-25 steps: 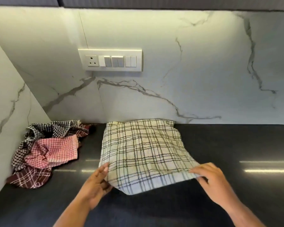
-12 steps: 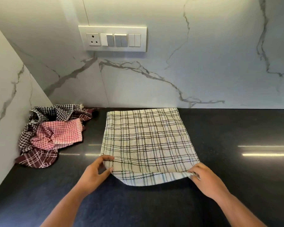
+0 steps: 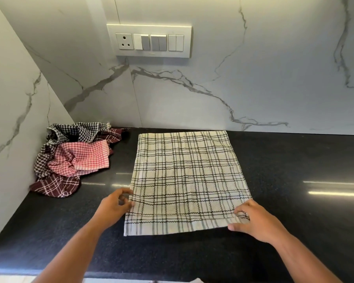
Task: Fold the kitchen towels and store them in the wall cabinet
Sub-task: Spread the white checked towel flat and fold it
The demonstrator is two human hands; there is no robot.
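Counter, as I see it from the head camera: glossy black speckled stone countertop [image 3: 294,160], running from the left corner along the white marble back wall [image 3: 253,88]. Flat on it, mid-frame, lies a folded cream woven towel with a black and grey check [image 3: 188,176], its far edge just short of the wall. A crumpled heap sits in the left corner, not touching the towel: black-and-white gingham cloth [image 3: 70,133] at the back, red-and-white checked cloth [image 3: 84,158] on top, maroon cloth with white lines [image 3: 55,185] nearest me, on the stone.

The left arm [image 3: 74,248] and right arm [image 3: 302,260] run off the bottom edge. The plaid towel [image 3: 188,176] hides its under layer save a near strip. The red-checked towel [image 3: 84,158] buries much of the black-checked towel [image 3: 70,131] and maroon towel [image 3: 55,185]. A pale scrap [image 3: 196,280] at bottom centre is cut off.
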